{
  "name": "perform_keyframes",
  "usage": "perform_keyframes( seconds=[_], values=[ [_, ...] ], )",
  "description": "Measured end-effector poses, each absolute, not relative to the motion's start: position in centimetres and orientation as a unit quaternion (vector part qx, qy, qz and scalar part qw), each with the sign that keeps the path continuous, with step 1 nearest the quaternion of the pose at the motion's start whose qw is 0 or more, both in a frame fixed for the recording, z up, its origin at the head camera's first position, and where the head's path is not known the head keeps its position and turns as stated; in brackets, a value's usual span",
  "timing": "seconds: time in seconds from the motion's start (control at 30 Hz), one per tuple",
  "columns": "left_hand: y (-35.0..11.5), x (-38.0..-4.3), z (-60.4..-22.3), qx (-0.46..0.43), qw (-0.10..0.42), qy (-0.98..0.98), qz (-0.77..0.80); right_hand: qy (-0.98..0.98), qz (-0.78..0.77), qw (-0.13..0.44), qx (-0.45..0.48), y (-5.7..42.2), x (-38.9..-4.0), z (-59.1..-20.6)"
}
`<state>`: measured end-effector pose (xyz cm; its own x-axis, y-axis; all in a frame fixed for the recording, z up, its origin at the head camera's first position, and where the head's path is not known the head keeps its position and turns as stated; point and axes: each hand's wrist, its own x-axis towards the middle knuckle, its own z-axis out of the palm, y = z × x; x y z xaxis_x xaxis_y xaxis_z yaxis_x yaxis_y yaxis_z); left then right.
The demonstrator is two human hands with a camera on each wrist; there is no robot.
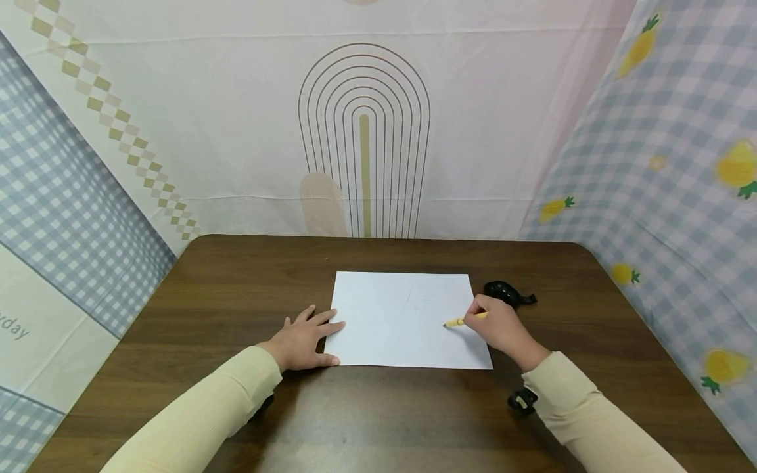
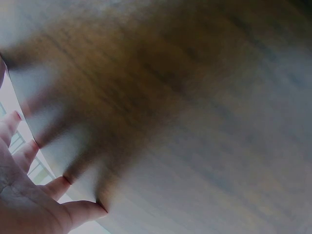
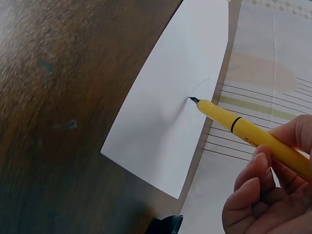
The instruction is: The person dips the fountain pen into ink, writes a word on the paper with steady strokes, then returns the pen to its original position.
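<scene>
A white sheet of paper [image 1: 378, 341] lies on the brown table, with faint thin lines drawn on its middle and upper part. My left hand [image 1: 303, 345] rests spread at the sheet's left edge, some fingertips on the paper. Between thumb and fingers my right hand [image 1: 503, 328] pinches a yellow fountain pen [image 3: 261, 139], its dark nib at the paper's right half. In the right wrist view a thin curved line [image 3: 197, 86] runs up from the nib. Just behind the right hand sits a black rounded object [image 1: 503, 292] with a narrow end, partly covered by that hand.
The wooden table [image 1: 236, 276] reaches back to a white printed cloth [image 1: 236, 131]. Checked cloth with yellow fruit prints [image 1: 668, 210] hangs along the right side, and more checked cloth [image 1: 71, 177] on the left. A dark wrist device [image 1: 523, 401] sits under the right sleeve.
</scene>
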<state>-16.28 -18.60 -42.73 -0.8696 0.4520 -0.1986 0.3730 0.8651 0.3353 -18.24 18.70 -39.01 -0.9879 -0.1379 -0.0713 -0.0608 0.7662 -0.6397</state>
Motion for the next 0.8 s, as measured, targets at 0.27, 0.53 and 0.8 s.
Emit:
perform_keyframes(
  seconds=[0.27,0.53,0.8],
  values=[
    [-18.5,-16.2,-42.5,0.216,0.138,0.955,0.15,0.938,-0.336,0.052,-0.061,19.7,-18.4,-39.2],
    [-18.6,-16.2,-42.6,0.215,0.14,0.955,0.149,0.937,-0.34,0.052,-0.058,20.0,-18.3,-39.3],
    [-18.7,-16.3,-42.8,0.217,0.141,0.955,0.147,0.924,-0.379,0.032,-0.05,20.7,-18.4,-39.7]
  ],
)
